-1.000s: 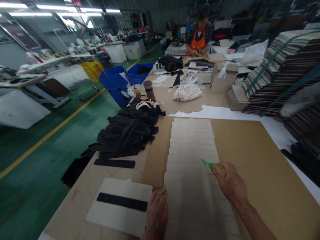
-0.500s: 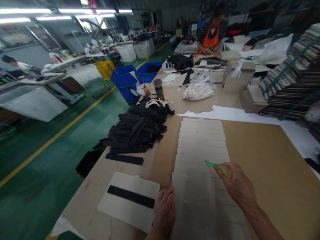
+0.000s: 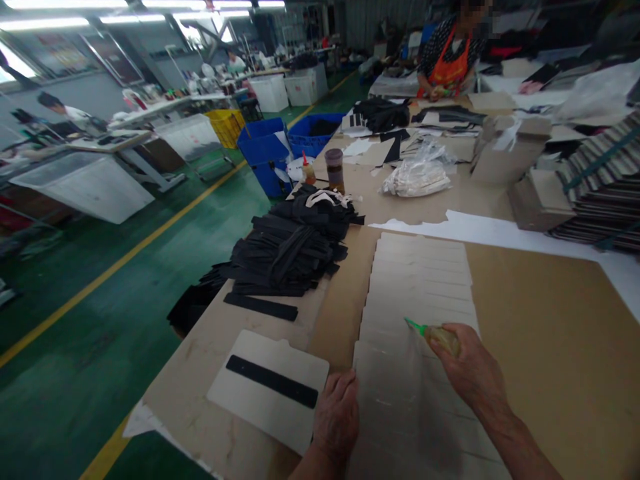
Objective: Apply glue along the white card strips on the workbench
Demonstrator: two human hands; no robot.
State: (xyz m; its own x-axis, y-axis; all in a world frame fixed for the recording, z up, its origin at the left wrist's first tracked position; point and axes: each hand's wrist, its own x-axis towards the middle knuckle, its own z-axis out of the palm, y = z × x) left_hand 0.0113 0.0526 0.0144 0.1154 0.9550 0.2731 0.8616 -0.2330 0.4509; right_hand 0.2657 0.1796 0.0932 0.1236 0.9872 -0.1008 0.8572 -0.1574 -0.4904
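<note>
Our right hand (image 3: 473, 365) is clasping a bottle (image 3: 444, 339). Our left hand (image 3: 338, 412), hold unclear, is resting toward the table's (image 3: 184, 397) near edge.

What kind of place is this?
Probably a factory workshop: a heap of black strips lies on the near table, an aproned person works beyond, and a yellow line marks the green floor.

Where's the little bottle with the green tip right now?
In the head view, the green-tipped bottle is right of centre, held in the right hand, its green nozzle pointing left over the overlapping pale sheets.
</note>
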